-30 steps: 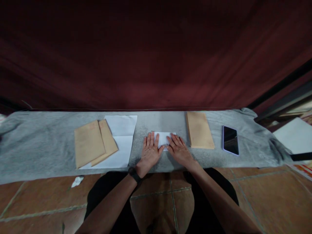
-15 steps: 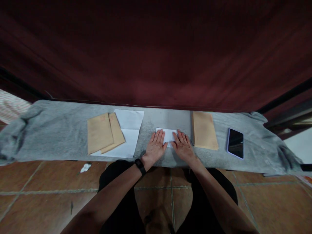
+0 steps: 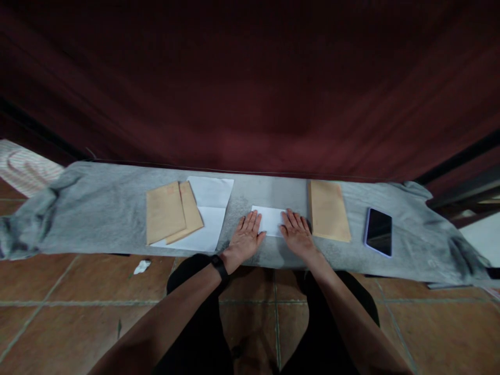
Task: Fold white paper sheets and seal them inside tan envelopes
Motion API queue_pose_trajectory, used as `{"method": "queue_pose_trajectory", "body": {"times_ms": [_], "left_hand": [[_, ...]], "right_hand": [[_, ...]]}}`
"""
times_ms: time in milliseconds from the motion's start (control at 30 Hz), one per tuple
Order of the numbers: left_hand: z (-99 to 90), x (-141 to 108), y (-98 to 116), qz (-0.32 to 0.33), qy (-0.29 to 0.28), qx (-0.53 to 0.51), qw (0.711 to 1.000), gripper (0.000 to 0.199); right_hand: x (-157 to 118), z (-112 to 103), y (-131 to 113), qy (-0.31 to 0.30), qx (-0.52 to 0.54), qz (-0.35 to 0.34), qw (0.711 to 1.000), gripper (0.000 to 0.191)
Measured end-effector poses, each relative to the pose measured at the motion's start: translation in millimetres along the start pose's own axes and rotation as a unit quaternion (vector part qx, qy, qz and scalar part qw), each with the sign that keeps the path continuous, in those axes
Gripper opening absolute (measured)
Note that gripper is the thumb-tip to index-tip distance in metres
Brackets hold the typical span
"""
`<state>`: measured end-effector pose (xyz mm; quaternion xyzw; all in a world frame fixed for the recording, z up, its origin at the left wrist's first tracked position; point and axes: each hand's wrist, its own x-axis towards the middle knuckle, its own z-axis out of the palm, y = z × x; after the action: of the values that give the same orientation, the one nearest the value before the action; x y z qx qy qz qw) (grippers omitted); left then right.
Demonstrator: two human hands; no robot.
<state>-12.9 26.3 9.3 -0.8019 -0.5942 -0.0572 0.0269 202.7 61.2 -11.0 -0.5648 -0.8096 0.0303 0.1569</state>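
Note:
A small white folded paper (image 3: pixel 271 221) lies flat on the grey cloth between my hands. My left hand (image 3: pixel 246 237), with a black band on its wrist, rests palm down over the paper's left end, fingers stretched out. Over the right end lies my right hand (image 3: pixel 297 233), also flat with its fingers extended. Just right of that hand is a stack of brown envelopes (image 3: pixel 330 211). To the left, two brown envelopes (image 3: pixel 165 213) overlap on top of a larger creased white sheet (image 3: pixel 213 219).
A phone in a purple case (image 3: pixel 378 232) lies at the right on the grey cloth (image 3: pixel 101 208) covering the narrow bench. A dark red curtain (image 3: pixel 250 104) hangs along the far edge. On the tiled floor (image 3: pixel 97 281) lies a white scrap (image 3: pixel 141 266).
My hands have slid apart toward the ends of the folded paper, so more of its middle shows. The view has shifted slightly.

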Motion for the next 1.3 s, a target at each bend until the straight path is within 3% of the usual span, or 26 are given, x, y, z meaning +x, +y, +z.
{"method": "queue_pose_trajectory", "body": {"times_ms": [133,400,800,1033,1300], "left_hand": [[-1.3,-5.5,-2.6,-0.003,0.002,0.005,1.0,0.061],[-4.1,-10.6,-5.8,0.006,-0.01,0.017,1.0,0.058],[-5.6,-34.2,-5.6,-0.005,0.025,0.02,0.999,0.06],[-10.3,-57.7,11.8,0.047,0.027,-0.01,0.998,0.057],[-13.0,-52.4,17.8,0.034,0.007,0.01,0.999,0.062]], "right_hand": [[4.5,-6.1,-12.6,0.027,0.007,-0.01,1.0,0.053],[0.4,-4.1,-48.8,-0.037,0.047,-0.151,0.987,0.046],[-1.2,-1.6,-48.3,-0.022,0.019,-0.105,0.994,0.047],[2.1,-1.4,-47.8,-0.039,0.033,-0.097,0.994,0.046],[2.0,1.7,-60.6,-0.035,0.037,-0.04,0.998,0.046]]}}
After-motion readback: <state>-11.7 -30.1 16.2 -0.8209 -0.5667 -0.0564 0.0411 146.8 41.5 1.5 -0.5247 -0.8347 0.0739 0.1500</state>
